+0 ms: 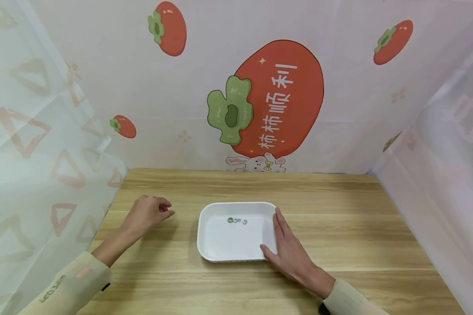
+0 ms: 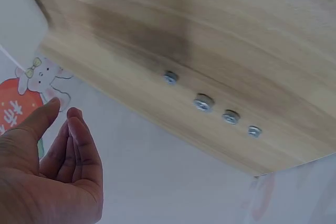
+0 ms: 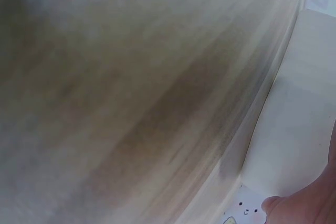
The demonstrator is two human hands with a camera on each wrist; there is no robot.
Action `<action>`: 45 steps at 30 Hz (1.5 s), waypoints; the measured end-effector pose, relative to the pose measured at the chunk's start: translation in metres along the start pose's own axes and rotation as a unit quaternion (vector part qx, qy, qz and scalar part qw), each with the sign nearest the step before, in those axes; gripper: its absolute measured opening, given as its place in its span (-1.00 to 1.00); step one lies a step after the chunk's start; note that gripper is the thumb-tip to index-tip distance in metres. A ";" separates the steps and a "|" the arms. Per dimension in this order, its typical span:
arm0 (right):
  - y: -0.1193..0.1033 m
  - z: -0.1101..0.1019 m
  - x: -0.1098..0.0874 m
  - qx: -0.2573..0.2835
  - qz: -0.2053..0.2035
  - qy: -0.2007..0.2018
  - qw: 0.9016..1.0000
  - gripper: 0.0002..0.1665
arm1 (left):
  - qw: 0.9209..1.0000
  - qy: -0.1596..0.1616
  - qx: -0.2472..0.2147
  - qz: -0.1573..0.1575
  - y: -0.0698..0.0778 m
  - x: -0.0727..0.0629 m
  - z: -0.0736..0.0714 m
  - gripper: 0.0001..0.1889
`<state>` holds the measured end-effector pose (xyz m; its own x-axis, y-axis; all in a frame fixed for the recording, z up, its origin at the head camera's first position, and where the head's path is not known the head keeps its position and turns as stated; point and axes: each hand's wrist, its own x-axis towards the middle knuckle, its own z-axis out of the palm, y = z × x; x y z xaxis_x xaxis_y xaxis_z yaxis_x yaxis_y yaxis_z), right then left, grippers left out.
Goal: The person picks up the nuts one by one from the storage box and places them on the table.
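A white tray [image 1: 236,247] stands on the wooden table, with several small metal nuts [image 1: 235,220] inside near its back wall. My right hand [image 1: 291,258] rests on the tray's right side, fingers straight along the rim, thumb at the front right corner. To the left of the tray my left hand [image 1: 147,214] hovers over the table, fingers loosely bent. A gap shows between its thumb and fingertips, with nothing in it. In the left wrist view, several small silver metal pieces [image 2: 203,103] lie in a row on the wood. They are hidden in the head view.
The wooden table [image 1: 339,236] ends at a back curtain [image 1: 347,109] printed with persimmons and a bunny. Pale curtains [image 1: 35,144] hang at the left and right sides.
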<state>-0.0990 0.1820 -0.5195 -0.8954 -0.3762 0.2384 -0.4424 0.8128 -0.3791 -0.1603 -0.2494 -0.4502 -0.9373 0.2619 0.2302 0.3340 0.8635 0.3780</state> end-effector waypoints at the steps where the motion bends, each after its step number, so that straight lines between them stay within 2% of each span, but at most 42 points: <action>1: 0.000 0.000 0.000 0.000 0.000 -0.001 1.000 0.19 | 1.000 0.003 -0.002 0.003 0.003 0.002 0.000 -0.87; 9: 0.000 0.000 0.000 0.001 0.003 -0.004 1.000 0.19 | 0.999 0.009 -0.026 0.024 0.030 0.013 0.004 -0.87; 19: -0.001 -0.001 0.001 0.001 -0.002 -0.003 1.000 0.20 | 0.999 0.001 -0.032 0.043 0.051 0.025 0.009 -0.85; 32: -0.001 -0.001 0.001 0.001 0.004 -0.009 1.000 0.21 | 0.996 -0.028 -0.045 0.076 0.079 0.043 0.024 -0.84; 37: 0.000 0.000 0.001 -0.002 0.002 -0.007 1.000 0.21 | 0.995 -0.043 -0.046 0.074 0.090 0.047 0.032 -0.83; 45: 0.001 0.001 0.001 -0.002 0.005 -0.008 1.000 0.21 | 0.991 -0.074 -0.008 0.113 0.102 0.051 0.045 -0.79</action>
<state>-0.1003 0.1820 -0.5203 -0.9003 -0.3754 0.2202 -0.4336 0.8179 -0.3783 -0.1786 -0.1287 -0.4403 -0.8421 0.5091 0.1777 0.5378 0.7688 0.3460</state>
